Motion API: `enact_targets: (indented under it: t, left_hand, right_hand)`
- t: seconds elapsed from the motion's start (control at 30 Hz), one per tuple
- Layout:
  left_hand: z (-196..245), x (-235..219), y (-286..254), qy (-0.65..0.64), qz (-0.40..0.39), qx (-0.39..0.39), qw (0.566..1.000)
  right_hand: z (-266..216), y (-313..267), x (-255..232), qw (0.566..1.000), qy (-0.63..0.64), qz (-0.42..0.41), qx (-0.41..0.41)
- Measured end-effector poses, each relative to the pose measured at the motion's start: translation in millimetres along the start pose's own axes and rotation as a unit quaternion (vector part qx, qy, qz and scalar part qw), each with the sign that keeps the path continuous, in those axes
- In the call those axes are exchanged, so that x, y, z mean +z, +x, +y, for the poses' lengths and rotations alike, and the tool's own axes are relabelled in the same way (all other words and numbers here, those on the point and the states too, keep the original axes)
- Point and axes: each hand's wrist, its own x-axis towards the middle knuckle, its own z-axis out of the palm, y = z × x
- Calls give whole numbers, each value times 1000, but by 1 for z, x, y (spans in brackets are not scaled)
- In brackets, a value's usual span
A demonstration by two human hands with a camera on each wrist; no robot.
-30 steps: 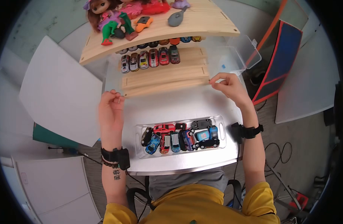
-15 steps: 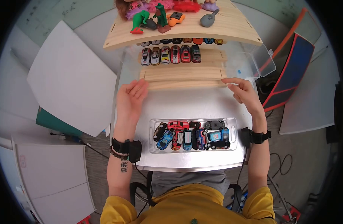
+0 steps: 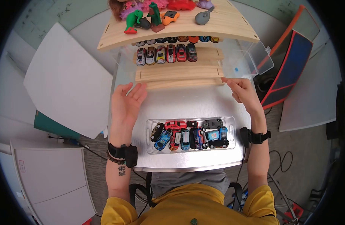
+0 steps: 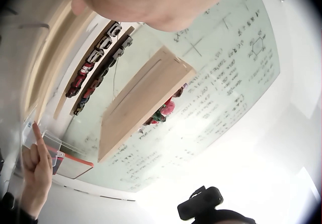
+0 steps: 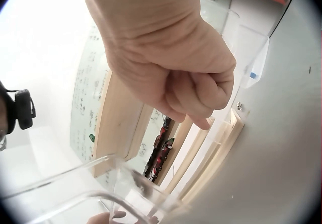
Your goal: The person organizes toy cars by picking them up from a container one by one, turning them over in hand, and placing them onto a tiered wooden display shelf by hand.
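I see the left grip (image 3: 128,103) near the left front end of the wooden stepped stand (image 3: 180,72). Its forearm comes up almost straight from the person's side, and the palm is turned upward. The fingers are extended and slightly spread, so the grip is wide, and it holds nothing. Whether its fingertips touch the wood I cannot tell.

The right grip (image 3: 245,93) is at the opposite end of this stand. Its forearm also rises forward, but the hand bends inward, the back of it facing up. The forefinger is straight and points along to the right front corner, just beside or touching; the other fingers are folded into the palm. So this grip is narrow and holds nothing.

The stand is on the worktop (image 3: 187,105), between the two hands, and it carries a row of toy cars (image 3: 166,54) on a step farther back. Nearer to the person, between the forearms, lies a clear tray (image 3: 150,148) with more cars (image 3: 185,139) inside.
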Motion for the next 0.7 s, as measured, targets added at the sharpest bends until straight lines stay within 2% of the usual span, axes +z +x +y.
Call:
enact_targets:
  t: [0.63,0.7]
  left_hand:
    - [-3,3,0,-11,-18,3,1000]
    - [-3,0,1,-17,7,2,1000]
  right_hand:
    - [6,3,6,999,35,9,26]
    - [3,3,7,999,21,14,28]
